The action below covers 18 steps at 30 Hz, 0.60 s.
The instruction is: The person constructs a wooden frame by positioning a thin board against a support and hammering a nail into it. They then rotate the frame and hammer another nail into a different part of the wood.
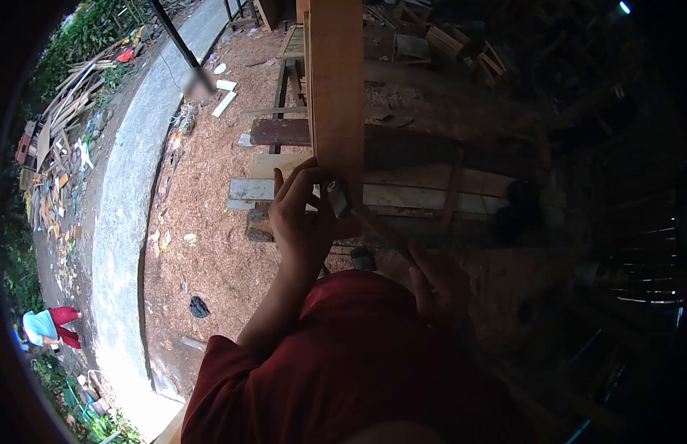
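Observation:
A long wooden board (339, 89) runs away from me over the workbench. At its near end is my left hand (299, 214), fingers curled and closed at the left edge; I cannot tell what small thing, if any, is pinched in them. My right hand (438, 285), in deep shade, is wrapped round the wooden handle of a hammer (384, 235). The metal hammer head (339, 200) is right beside my left fingertips, over the near end of the board.
Planks (425, 196) lie crosswise on the bench under the board. Wood shavings (210, 259) cover the ground to the left, beside a concrete path (125, 200). A person (44, 327) is at the far left. Scrap wood (62, 126) is piled beyond the path.

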Each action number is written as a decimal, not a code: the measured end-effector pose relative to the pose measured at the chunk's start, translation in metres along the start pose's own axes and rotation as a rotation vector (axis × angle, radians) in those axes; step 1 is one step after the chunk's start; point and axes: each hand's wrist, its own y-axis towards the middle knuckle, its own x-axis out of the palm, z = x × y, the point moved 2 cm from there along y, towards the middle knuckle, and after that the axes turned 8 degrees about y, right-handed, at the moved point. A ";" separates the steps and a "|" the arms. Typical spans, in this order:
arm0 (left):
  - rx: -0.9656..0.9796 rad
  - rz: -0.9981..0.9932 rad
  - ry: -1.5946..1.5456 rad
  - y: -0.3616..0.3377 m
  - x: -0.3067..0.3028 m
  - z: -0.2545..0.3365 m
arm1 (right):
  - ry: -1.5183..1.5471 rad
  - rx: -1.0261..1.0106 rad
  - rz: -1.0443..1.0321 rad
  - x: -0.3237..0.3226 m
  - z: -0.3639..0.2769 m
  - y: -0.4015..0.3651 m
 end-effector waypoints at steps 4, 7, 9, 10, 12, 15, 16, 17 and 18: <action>0.022 0.001 0.012 0.000 -0.002 -0.001 | -0.051 -0.070 0.004 0.004 0.005 0.000; 0.025 0.007 -0.001 0.001 -0.002 0.000 | -0.080 -0.117 0.021 0.006 0.009 -0.001; 0.015 0.007 -0.013 0.002 -0.003 0.001 | -0.094 -0.092 -0.004 0.007 0.009 -0.002; 0.014 0.006 -0.021 0.002 -0.003 0.001 | -0.080 -0.125 0.013 0.007 0.008 -0.003; 0.013 0.000 -0.030 0.001 -0.005 0.003 | -0.068 -0.153 0.033 0.008 0.008 -0.004; -0.022 -0.029 -0.038 0.001 -0.004 0.002 | -0.079 -0.116 -0.002 0.008 0.010 -0.005; 0.004 -0.013 -0.020 0.000 -0.004 0.000 | -0.087 -0.115 0.003 0.009 0.010 -0.006; 0.028 0.006 -0.001 0.000 -0.003 -0.001 | -0.094 -0.116 0.006 0.009 0.010 -0.006; 0.027 0.005 0.001 0.000 -0.004 0.000 | -0.092 -0.115 0.005 0.009 0.010 -0.006</action>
